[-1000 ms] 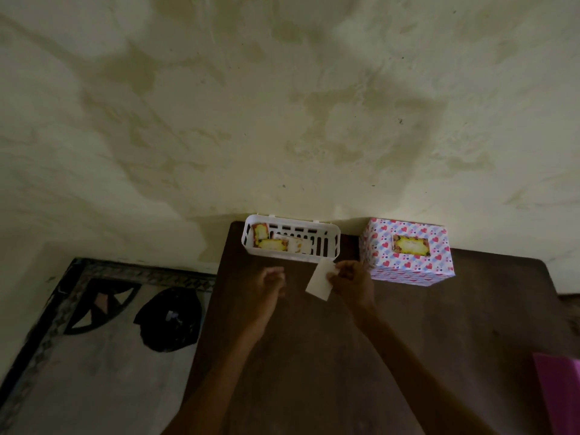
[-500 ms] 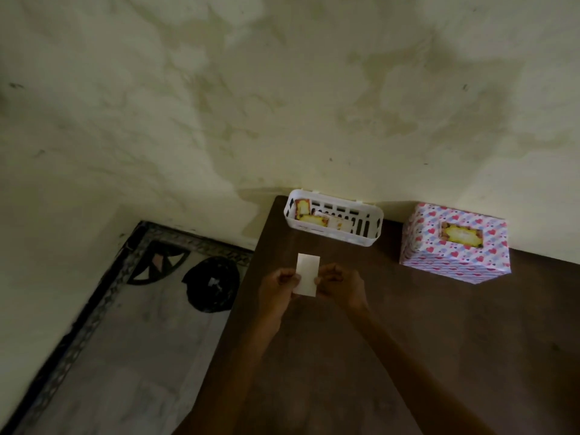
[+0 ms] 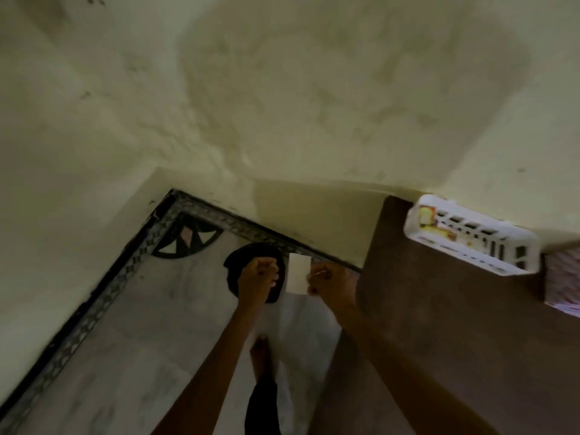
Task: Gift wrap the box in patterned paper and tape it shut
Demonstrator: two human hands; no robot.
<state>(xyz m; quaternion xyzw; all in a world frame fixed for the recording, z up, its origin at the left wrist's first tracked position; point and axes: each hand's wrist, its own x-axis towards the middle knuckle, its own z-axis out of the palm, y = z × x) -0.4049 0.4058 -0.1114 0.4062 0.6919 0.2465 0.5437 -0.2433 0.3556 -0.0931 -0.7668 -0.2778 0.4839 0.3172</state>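
Observation:
The box (image 3: 561,277), wrapped in pink heart-patterned paper, stands on the dark brown table (image 3: 439,324) and is mostly cut off at the right edge of the view. My right hand (image 3: 329,281) pinches the right edge of a small white paper slip (image 3: 298,274) and holds it upright in the air, over the floor left of the table. My left hand (image 3: 257,277) hovers just left of the slip with its fingers curled; a small gap separates it from the slip, and I see nothing in it.
A white slotted basket (image 3: 455,249) holding yellow-framed cards sits at the table's back edge by the wall. Below my hands a black object (image 3: 251,255) lies on the pale floor with its dark patterned border (image 3: 125,271). My foot (image 3: 260,346) stands beside the table.
The view has swung left. Both hands have moved with the slip from above the table to above the floor. My left hand has come off the slip.

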